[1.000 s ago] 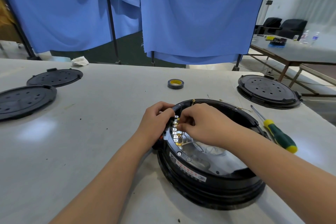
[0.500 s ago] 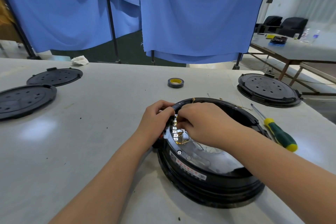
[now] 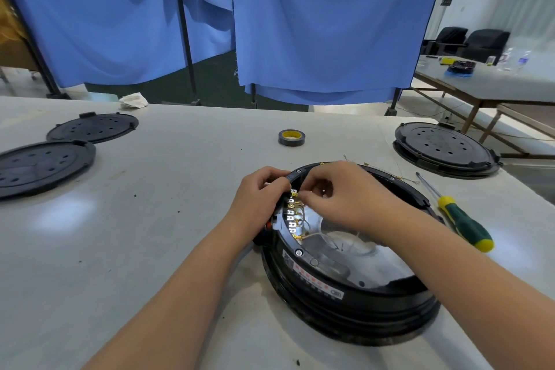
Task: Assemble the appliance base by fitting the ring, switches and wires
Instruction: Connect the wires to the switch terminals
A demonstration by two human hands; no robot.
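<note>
Black appliance base point(image 3: 354, 294) on the white table point(image 3: 150, 219) before me, my left hand point(image 3: 258, 204) gripping its rim by the row of terminals point(image 3: 292, 213), my right hand point(image 3: 345, 195) pinching at a wire there, screwdriver point(image 3: 462, 224) just right, tape roll point(image 3: 291, 137) beyond

A big pale counter point(image 3: 180, 219), the round black appliance base point(image 3: 354, 303) near the front, two flat black lids point(image 3: 45, 165) at the left, another black base point(image 3: 444, 146) far right, a tape roll point(image 3: 291, 137) in the middle, a green and yellow screwdriver point(image 3: 459, 219), a crumpled white cloth point(image 3: 133, 100) at the back edge
</note>
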